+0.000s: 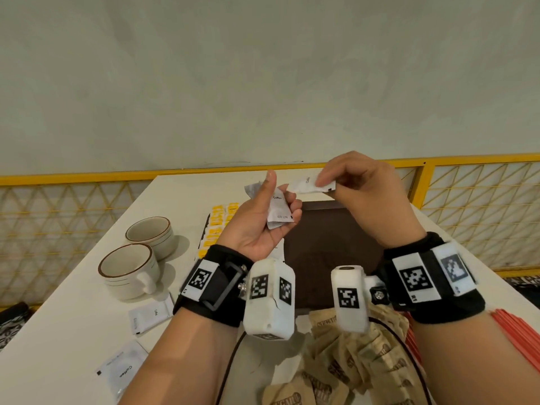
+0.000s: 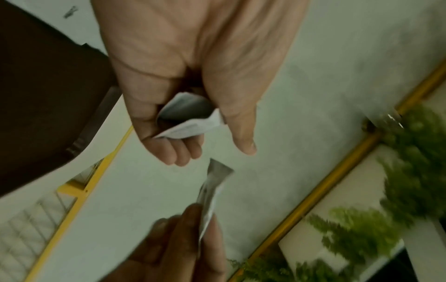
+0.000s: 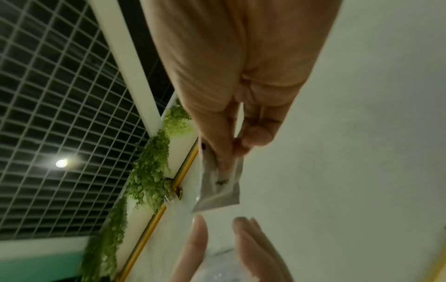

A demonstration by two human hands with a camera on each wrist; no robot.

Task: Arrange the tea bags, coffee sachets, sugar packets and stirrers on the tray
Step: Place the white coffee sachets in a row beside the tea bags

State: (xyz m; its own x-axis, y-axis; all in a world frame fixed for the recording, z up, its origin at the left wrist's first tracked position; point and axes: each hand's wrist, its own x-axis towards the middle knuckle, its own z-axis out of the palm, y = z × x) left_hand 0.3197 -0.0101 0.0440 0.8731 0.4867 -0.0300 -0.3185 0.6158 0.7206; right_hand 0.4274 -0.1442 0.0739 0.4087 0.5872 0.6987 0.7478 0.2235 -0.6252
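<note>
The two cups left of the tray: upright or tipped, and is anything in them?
Upright. Both cups, near and far, stand on their bases on the table, mouths up. What shows of their insides looks empty.

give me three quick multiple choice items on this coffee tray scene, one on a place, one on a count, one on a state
1. Where do the cups stand?
A. on the table, left of the tray
B. on the tray
C. on the sugar packets

2. How many cups are there?
A. one
B. two
C. four

3. What is the right hand doing?
A. resting flat on the table
B. pinching a coffee sachet
C. lifting a cup

Key: 1 A, both sit on the white table left of the dark tray. 2 B, two show. 3 B, its fingers pinch a white coffee sachet in the air.
</note>
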